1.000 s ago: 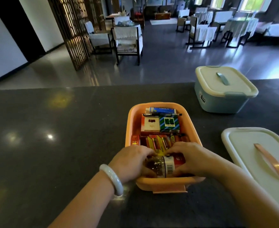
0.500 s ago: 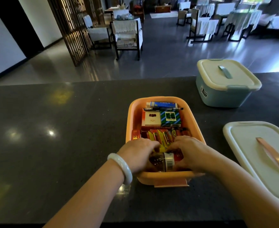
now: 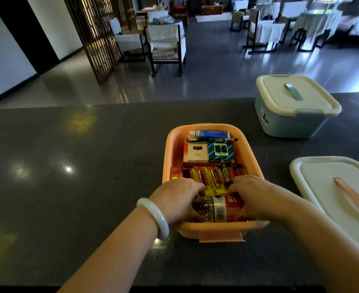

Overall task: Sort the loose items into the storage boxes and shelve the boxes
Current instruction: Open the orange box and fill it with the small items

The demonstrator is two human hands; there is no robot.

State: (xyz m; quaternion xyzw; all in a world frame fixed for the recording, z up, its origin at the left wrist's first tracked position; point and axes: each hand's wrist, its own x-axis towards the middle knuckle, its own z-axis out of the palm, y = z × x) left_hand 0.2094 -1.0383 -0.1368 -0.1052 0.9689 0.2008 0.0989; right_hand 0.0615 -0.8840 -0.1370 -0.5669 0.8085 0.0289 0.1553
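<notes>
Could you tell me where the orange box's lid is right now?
The white lid lies flat on the counter at the right edge, beside the orange box.

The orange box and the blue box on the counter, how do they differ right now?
The orange box is open, while the blue box has its cream lid on. The orange box shows packets, batteries and a bottle inside; the blue box's contents are hidden. The left hand and right hand are in the orange box, gripping the bottle; the blue box stands untouched, farther away. Both sit on the dark counter.
</notes>
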